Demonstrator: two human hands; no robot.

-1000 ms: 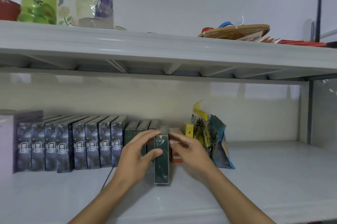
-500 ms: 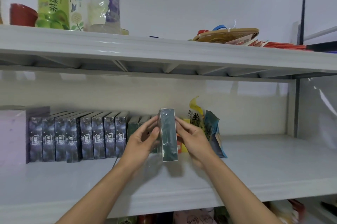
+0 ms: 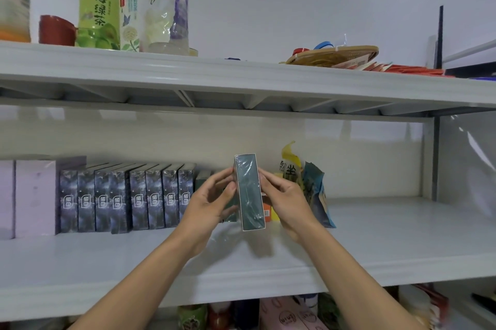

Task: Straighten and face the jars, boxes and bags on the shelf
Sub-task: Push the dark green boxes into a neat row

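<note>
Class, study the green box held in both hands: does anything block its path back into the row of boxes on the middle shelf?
Nothing visible does. The green box, held by the left hand and right hand, hangs above bare middle shelf. Where it slots between the green boxes and the orange box is hidden behind the hands.

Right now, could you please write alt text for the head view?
Both hands, left hand and right hand, hold a dark green box upright above the middle shelf, between a row of dark blue boxes and snack bags.
</note>
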